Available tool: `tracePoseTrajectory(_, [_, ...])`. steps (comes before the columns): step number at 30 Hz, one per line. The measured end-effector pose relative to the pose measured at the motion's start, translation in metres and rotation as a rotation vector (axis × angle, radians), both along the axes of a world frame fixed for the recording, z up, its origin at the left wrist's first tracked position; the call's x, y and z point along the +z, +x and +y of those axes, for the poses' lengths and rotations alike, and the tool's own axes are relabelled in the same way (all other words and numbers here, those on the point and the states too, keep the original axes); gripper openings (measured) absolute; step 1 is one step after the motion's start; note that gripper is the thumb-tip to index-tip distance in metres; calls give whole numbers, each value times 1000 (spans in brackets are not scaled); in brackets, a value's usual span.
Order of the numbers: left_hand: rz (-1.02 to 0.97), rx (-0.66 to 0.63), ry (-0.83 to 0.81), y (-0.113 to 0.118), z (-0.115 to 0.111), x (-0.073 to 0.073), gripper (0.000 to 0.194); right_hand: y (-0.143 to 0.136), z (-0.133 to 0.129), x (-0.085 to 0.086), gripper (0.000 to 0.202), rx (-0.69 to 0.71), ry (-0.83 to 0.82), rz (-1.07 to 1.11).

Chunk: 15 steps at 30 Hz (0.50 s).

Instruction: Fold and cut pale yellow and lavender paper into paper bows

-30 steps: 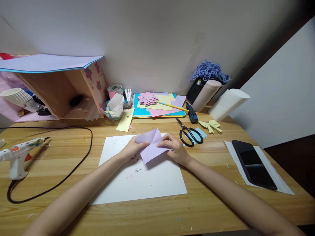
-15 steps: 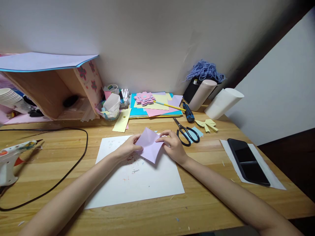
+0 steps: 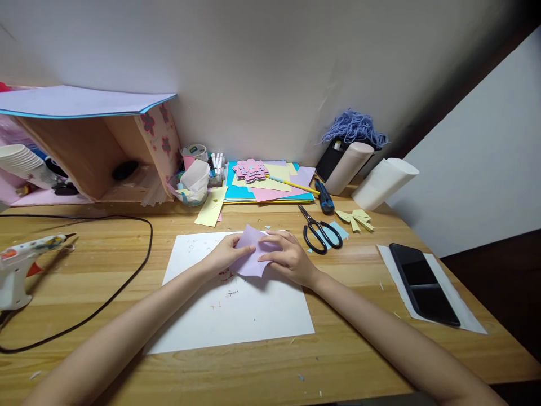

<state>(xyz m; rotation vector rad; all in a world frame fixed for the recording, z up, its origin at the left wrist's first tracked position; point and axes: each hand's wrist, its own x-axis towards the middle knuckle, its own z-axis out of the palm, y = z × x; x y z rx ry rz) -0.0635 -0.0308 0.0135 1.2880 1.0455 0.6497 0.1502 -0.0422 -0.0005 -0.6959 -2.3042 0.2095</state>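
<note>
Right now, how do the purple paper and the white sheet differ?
The purple paper is small and looks plain; the white sheet is larger, with reddish marks. The left hand and right hand hold the purple paper; the white sheet lies flat on the table. Both look thin.

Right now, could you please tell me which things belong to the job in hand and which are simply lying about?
In the job:
purple paper, gripped by the left hand, touched by the right hand
white sheet beneath, probably the work surface

Apparently just lying about:
scissors
glue gun
phone
yellow paper bow
utility knife
</note>
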Motion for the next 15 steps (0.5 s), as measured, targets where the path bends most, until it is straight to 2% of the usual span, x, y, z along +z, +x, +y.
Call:
tracePoseTrajectory(4, [96, -43, 87, 1, 0, 1, 33, 0, 0, 2, 11, -71, -143, 87])
tracePoseTrajectory(7, [40, -160, 112, 4, -4, 4, 31, -1, 0, 4, 9, -122, -236, 149])
tracePoseTrajectory(10, [9, -223, 129, 7, -9, 10, 27, -4, 1, 6, 15, -88, -362, 190])
tracePoseTrajectory(12, [15, -197, 135, 7, -11, 13, 29, -5, 1, 7, 17, -46, -443, 170])
tracePoseTrajectory(15, [47, -89, 128, 6, -12, 12, 42, -5, 1, 7, 21, -30, -495, 133])
